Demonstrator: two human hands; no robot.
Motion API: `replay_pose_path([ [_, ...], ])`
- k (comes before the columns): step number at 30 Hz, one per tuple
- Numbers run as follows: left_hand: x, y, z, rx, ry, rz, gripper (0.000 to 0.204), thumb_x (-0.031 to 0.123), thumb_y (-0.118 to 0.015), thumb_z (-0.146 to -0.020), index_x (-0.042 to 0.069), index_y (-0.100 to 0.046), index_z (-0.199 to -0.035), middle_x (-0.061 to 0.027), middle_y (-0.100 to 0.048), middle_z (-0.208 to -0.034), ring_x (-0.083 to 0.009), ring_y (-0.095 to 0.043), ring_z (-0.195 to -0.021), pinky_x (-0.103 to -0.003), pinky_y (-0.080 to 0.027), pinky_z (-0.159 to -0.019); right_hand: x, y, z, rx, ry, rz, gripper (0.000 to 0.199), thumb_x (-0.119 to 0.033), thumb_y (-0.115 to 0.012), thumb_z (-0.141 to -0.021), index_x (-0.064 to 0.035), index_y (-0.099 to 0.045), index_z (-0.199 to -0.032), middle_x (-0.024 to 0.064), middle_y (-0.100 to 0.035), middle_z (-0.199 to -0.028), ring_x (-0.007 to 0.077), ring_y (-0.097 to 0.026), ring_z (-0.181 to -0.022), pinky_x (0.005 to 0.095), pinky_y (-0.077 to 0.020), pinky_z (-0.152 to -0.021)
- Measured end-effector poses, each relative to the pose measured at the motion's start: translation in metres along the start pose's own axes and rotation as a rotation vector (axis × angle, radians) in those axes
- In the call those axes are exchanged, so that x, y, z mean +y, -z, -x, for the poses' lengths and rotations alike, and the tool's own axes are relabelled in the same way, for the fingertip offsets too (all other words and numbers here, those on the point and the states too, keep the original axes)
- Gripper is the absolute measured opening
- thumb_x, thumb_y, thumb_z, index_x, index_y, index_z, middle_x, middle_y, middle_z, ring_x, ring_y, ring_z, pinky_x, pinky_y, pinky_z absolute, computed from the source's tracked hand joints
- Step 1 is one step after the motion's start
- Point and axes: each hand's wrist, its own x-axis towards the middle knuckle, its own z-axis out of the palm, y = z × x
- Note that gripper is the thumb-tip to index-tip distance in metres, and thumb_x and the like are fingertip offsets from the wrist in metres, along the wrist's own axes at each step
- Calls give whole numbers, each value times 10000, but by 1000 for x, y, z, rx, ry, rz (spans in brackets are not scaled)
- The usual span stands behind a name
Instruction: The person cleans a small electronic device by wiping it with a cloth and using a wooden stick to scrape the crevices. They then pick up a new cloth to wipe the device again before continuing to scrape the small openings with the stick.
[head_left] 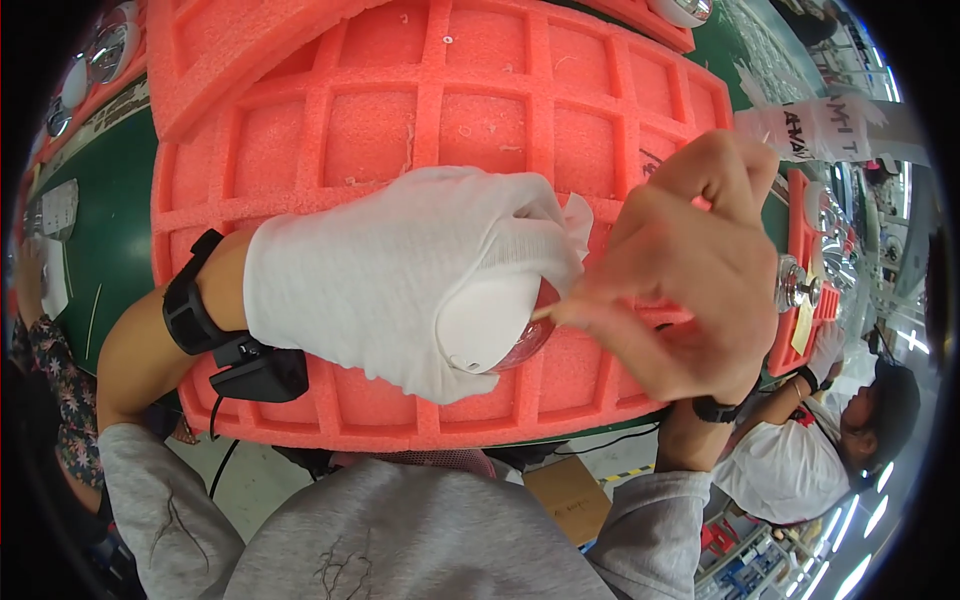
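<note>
down over the orange foam tray (400,130), the left hand (400,290) wears a white glove and is curled around a clear rounded glass piece (525,343), which sits just above a tray cell near the front edge. only a sliver of the glass shows under the glove. the bare right hand (690,270) has thumb and fingers pinched together on a thin pale stick (545,312) whose tip touches the glass. the tray lies on a green table (100,220). another person (830,440) sits at the far right.
</note>
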Motion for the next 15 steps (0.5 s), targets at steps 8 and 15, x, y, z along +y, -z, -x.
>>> replay_pose_path([
  [8, -1, 0, 3, -4, -72, -19, 553, 260, -901, -624, 109, -627, -1080, -117, -542, -1231, -338, -576, -1075, -425, -491, -882, 0, -5, 4, 41, 25, -18, 278, -323, -888, -589, -172, -702, -731, -49, -606, -692, 205, -496, -733, 418, -292, -804],
  [15, 0, 1, 1, -21, -11, 3, 536, 263, -900, -630, 107, -639, -1071, -114, -542, -1237, -333, -570, -1094, -422, -486, -899, 1, -6, 4, 48, 28, 8, 302, -341, -881, -578, -170, -669, -709, -48, -611, -695, 205, -488, -723, 419, -296, -791],
])
